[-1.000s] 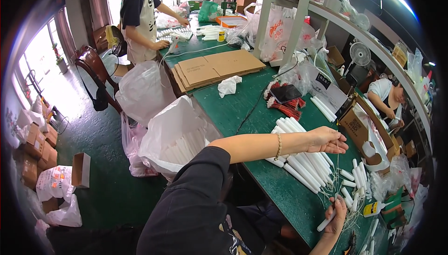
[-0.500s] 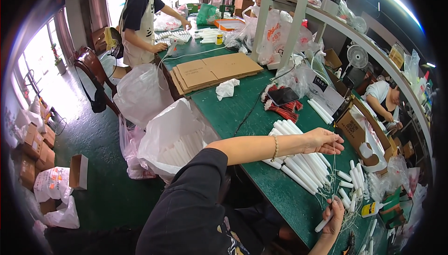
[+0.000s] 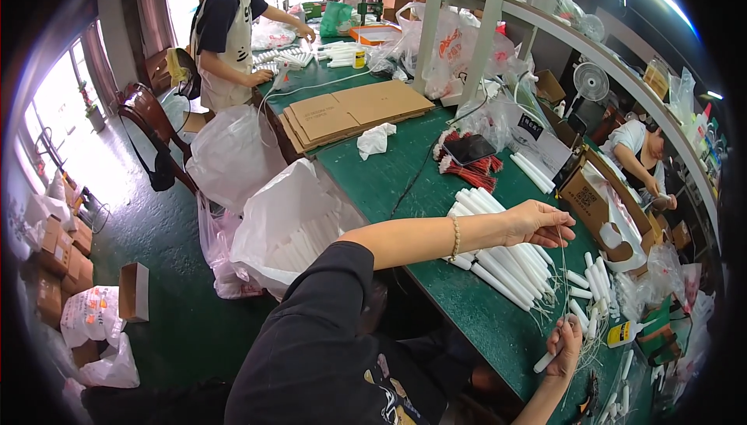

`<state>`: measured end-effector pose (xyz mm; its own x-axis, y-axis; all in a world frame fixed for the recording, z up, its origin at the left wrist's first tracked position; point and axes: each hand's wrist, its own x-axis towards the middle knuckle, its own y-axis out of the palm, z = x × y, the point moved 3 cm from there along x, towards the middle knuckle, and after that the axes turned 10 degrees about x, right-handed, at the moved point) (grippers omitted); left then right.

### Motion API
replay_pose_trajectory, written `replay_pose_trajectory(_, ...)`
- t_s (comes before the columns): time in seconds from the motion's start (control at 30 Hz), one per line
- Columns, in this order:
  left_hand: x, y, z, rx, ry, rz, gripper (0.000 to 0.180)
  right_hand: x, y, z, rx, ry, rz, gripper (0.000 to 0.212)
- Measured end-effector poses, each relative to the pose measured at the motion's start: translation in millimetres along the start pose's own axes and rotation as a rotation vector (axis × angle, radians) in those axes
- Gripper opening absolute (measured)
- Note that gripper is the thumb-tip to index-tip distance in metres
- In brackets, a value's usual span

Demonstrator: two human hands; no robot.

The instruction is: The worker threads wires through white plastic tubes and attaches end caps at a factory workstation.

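My left hand (image 3: 537, 223) reaches out over the green table (image 3: 389, 184), fingers pinched on the top of a thin pale thread (image 3: 562, 277). The thread runs straight down to my right hand (image 3: 565, 343), which is closed on a short white stick (image 3: 543, 362) near the table's front edge. Between and behind the hands lies a pile of long white sticks (image 3: 506, 261). Several shorter white sticks (image 3: 591, 293) are scattered to the right of the pile.
A brown box (image 3: 595, 203) stands right of my left hand, and a yellow-capped bottle (image 3: 622, 334) lies by my right hand. Red wire bundles (image 3: 467, 168), flattened cardboard (image 3: 350, 110) and a white plastic bag (image 3: 288, 223) are along the table. One person stands at the far end; another sits at the right.
My right hand has risen slightly with the white stick, pulling the thread tighter. My left hand stays in about the same place.
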<state>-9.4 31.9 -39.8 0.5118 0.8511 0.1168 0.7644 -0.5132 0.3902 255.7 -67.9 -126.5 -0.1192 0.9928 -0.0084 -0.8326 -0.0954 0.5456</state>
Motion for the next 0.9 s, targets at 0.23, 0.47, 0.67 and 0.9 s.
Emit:
replay_pose_trajectory(0.23,-27.8,11.6,-7.5,0.068,0.008,0.082,0.031,-15.5,-0.4,-2.8,0.054,-0.061,-0.015,0.017)
replay_pose_trajectory(0.47,-56.5,59.9,28.2,0.129,-0.126,0.293,0.036,-125.4,-14.7,13.3,0.074,-0.165,-0.067,0.020)
replay_pose_trajectory(0.67,-106.7,93.1,102.9,0.406,-0.355,0.571,0.041,-244.6,-27.7,29.3,-0.157,-0.346,-0.227,0.033)
replay_pose_trajectory(0.9,-129.2,104.7,134.0,0.536,-0.346,0.586,0.034,-437.7,-75.0,39.7,-0.218,-0.409,-0.790,0.014)
